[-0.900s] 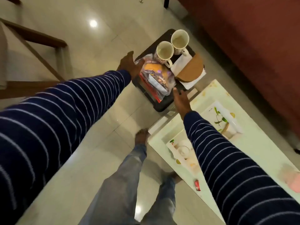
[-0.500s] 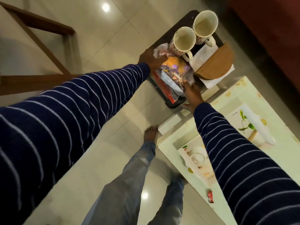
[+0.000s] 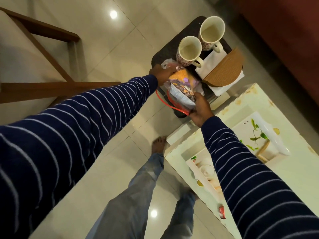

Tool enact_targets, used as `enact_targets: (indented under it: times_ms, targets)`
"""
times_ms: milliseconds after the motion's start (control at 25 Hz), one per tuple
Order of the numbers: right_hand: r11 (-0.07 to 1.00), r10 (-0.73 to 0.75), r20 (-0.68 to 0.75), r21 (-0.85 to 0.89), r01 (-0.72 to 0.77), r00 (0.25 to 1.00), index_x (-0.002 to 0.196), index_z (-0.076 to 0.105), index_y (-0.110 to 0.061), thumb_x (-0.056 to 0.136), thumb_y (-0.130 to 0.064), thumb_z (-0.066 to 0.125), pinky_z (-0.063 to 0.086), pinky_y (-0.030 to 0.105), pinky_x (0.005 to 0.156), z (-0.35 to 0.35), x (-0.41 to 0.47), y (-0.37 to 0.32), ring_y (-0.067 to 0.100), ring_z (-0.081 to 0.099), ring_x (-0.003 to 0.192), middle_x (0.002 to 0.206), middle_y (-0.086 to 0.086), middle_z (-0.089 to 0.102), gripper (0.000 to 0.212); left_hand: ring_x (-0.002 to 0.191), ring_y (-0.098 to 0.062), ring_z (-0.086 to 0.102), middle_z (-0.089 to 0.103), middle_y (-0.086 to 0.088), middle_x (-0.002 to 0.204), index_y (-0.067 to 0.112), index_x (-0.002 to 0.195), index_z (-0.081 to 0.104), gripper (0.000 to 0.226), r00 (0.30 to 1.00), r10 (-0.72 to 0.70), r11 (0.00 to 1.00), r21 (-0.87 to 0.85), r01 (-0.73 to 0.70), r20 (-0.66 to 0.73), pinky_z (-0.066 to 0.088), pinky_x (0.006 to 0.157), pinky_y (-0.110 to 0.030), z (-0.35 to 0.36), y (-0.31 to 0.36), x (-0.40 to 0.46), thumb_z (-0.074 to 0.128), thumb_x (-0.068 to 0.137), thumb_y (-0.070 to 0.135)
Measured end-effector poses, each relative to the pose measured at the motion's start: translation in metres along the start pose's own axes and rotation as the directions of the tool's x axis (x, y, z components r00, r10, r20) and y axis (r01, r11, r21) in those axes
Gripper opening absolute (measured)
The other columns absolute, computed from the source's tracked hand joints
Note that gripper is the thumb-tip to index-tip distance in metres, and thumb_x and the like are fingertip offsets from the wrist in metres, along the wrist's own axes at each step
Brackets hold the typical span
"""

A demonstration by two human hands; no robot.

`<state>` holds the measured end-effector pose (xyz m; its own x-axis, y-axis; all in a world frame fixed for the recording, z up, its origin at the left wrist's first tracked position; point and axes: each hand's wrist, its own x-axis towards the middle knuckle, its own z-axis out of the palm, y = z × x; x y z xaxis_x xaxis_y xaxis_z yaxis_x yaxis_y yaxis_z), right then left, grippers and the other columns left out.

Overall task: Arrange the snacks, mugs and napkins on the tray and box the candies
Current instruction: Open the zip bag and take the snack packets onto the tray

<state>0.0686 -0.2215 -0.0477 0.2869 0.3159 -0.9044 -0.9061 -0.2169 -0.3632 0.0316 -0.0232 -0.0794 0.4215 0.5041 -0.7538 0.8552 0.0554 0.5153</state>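
Note:
A dark tray [image 3: 189, 29] beyond the white table's far end carries two patterned mugs [image 3: 189, 49] [image 3: 212, 30], white napkins [image 3: 209, 63] in a half-round wooden holder [image 3: 224, 68], and a pile of snack packets [image 3: 181, 87]. My left hand [image 3: 162, 73] lies curled over the pile's far left end. My right hand [image 3: 200, 109] grips the near end, thumb on top of the packets. Whether the fingers also hold the tray's edge is hidden. A red candy [image 3: 221, 212] lies near the table's front edge.
The white table [image 3: 293, 178] holds an open printed box [image 3: 255, 135] and its second part [image 3: 203, 169]. A wooden chair [image 3: 43, 49] stands at the left and a dark red sofa [image 3: 284, 31] at the right. My legs and bare foot [image 3: 158, 144] are on the tiled floor.
Both hands slid from the tray's sides onto the snack packets, the left over the far end, the right closing on the near end. The view has come closer to the tray.

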Motion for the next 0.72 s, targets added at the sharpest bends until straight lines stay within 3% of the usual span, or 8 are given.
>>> enact_targets:
  times_ms: [160, 320, 440, 560, 640, 720]
  targets:
    - [1.0, 0.015, -0.015, -0.002, -0.015, 1.0, 0.132, 0.056, -0.009, 0.102, -0.026, 0.05, 0.05, 0.05, 0.103, -0.007, -0.006, 0.003, 0.035, 0.065, 0.116, 0.126, 0.018, 0.067, 0.035, 0.091, -0.026, 0.071, 0.072, -0.01, 0.104, 0.01, 0.122, 0.06, 0.066, 0.997, -0.046, 0.987, -0.151, 0.055, 0.061, 0.061, 0.082, -0.044, -0.001, -0.005, -0.013, 0.069, 0.077, 0.057]
    - [0.999, 0.05, 0.013, 0.018, -0.05, 0.999, 0.117, 0.062, -0.01, 0.1, -0.019, 0.052, 0.048, 0.051, 0.104, -0.011, -0.019, 0.006, 0.038, 0.064, 0.117, 0.121, 0.021, 0.069, 0.022, 0.097, -0.025, 0.068, 0.068, -0.011, 0.117, 0.01, 0.136, 0.05, 0.072, 0.989, -0.075, 0.965, -0.24, 0.105, 0.13, 0.058, 0.059, -0.029, -0.009, -0.006, -0.038, 0.07, 0.081, 0.053]
    - [1.0, 0.025, 0.017, 0.013, -0.025, 1.0, 0.13, 0.058, -0.005, 0.097, -0.01, 0.051, 0.044, 0.056, 0.106, -0.02, -0.042, 0.015, 0.042, 0.057, 0.125, 0.13, 0.024, 0.062, 0.034, 0.107, -0.029, 0.066, 0.067, -0.011, 0.121, 0.02, 0.135, 0.052, 0.057, 0.971, -0.008, 0.959, -0.275, 0.076, 0.24, 0.058, 0.072, -0.036, -0.019, -0.01, -0.073, 0.065, 0.088, 0.05]
    - [1.0, -0.02, 0.035, -0.011, 0.02, 0.999, 0.14, 0.047, -0.008, 0.091, 0.0, 0.057, 0.054, 0.049, 0.083, -0.038, -0.082, 0.024, 0.044, 0.058, 0.12, 0.137, 0.024, 0.056, 0.051, 0.104, -0.023, 0.071, 0.073, 0.001, 0.115, 0.044, 0.123, 0.059, 0.035, 0.901, 0.152, 0.932, -0.361, 0.005, 0.405, 0.06, 0.075, -0.038, -0.035, -0.012, -0.123, 0.067, 0.089, 0.043]
    - [0.999, -0.054, 0.053, 0.002, 0.054, 0.997, 0.135, 0.048, -0.011, 0.086, 0.005, 0.064, 0.056, 0.04, 0.07, -0.057, -0.115, 0.023, 0.037, 0.061, 0.108, 0.129, 0.019, 0.061, 0.054, 0.108, -0.02, 0.069, 0.071, 0.006, 0.118, 0.053, 0.117, 0.061, 0.033, 0.837, 0.255, 0.91, -0.412, -0.039, 0.483, 0.059, 0.076, -0.037, -0.043, -0.001, -0.161, 0.069, 0.089, 0.039]
    - [0.985, -0.135, 0.144, -0.083, 0.148, 0.98, 0.119, 0.058, -0.009, 0.083, 0.003, 0.068, 0.055, 0.038, 0.068, -0.074, -0.153, 0.018, 0.034, 0.063, 0.096, 0.106, 0.015, 0.068, 0.039, 0.118, -0.024, 0.064, 0.065, 0.001, 0.131, 0.049, 0.13, 0.054, 0.044, 0.78, 0.351, 0.887, -0.451, -0.099, 0.518, 0.057, 0.087, -0.045, -0.042, 0.014, -0.195, 0.067, 0.091, 0.033]
